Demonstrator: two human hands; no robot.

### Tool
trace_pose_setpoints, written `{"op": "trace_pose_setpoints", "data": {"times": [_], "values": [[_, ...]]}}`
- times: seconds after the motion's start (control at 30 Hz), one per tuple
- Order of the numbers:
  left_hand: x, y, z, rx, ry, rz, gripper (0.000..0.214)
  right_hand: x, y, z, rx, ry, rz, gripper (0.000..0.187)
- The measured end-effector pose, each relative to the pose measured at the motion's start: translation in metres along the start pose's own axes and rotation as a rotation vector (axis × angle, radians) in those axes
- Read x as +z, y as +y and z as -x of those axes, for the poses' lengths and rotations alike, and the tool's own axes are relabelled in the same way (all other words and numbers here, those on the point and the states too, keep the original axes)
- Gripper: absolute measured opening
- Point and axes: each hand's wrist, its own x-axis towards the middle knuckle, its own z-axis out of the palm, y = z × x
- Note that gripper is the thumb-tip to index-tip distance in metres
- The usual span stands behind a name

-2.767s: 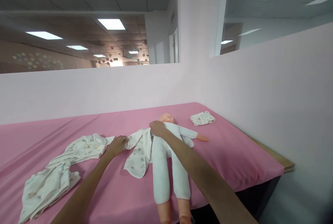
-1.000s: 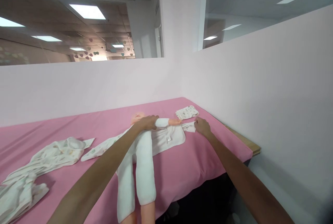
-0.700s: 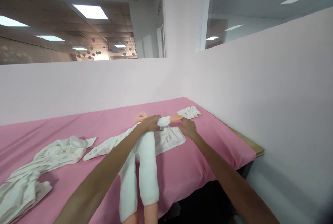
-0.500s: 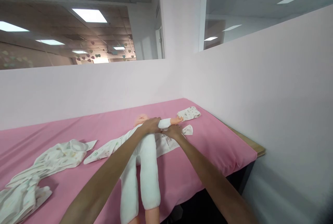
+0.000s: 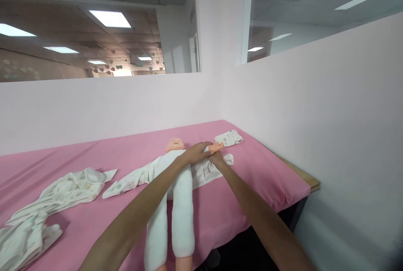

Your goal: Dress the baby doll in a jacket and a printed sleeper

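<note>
A baby doll [image 5: 183, 216] with a white body and legs lies on its back, its head at the far side. My left hand [image 5: 198, 152] is wrapped over the doll's outstretched forearm, close to its wrist. Just under the doll's small hand [image 5: 216, 147], my right hand [image 5: 216, 160] grips the same arm from below; its fingertips are partly hidden. Beneath the doll is a white printed baby shirt [image 5: 206, 175]. One sleeve [image 5: 126, 183] covers the doll's other arm, while the cuff on the right [image 5: 229, 159] lies flat beside my right hand.
A pink sheet [image 5: 78, 216] covers the table. Crumpled printed baby clothes [image 5: 63, 191] lie at the left. A folded printed cloth [image 5: 231, 137] rests near the back right corner. White walls [image 5: 110, 109] with windows stand behind and to the right.
My left hand has slid rightwards along the doll's arm from near the shoulder towards the wrist. My right hand has shifted slightly right, to the doll's hand. More of the doll's face shows.
</note>
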Motion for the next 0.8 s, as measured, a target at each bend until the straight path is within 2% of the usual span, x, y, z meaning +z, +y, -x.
{"op": "trace_pose_setpoints", "data": {"times": [0.1,0.2,0.33,0.5,0.67,0.8], "values": [[-0.001,0.003,0.001,-0.032,0.013,0.031,0.047,-0.005,0.0,-0.006,0.025,0.045,-0.193,0.032],[-0.005,0.004,0.003,-0.13,-0.008,0.01,0.047,-0.012,0.0,-0.011,0.088,0.093,-0.3,0.03],[-0.009,0.004,0.001,-0.232,-0.129,-0.114,0.048,-0.019,0.001,-0.012,0.164,0.161,-0.337,0.027],[-0.006,-0.001,-0.002,-0.249,-0.22,-0.138,0.049,-0.03,-0.003,-0.01,0.188,0.275,-0.293,0.031],[0.004,-0.008,-0.009,-0.285,-0.24,-0.134,0.051,-0.044,-0.018,-0.002,0.109,0.355,-0.187,0.026],[0.013,-0.008,-0.013,-0.334,-0.161,-0.128,0.046,-0.042,-0.032,0.017,-0.041,0.345,-0.092,0.024]]}}
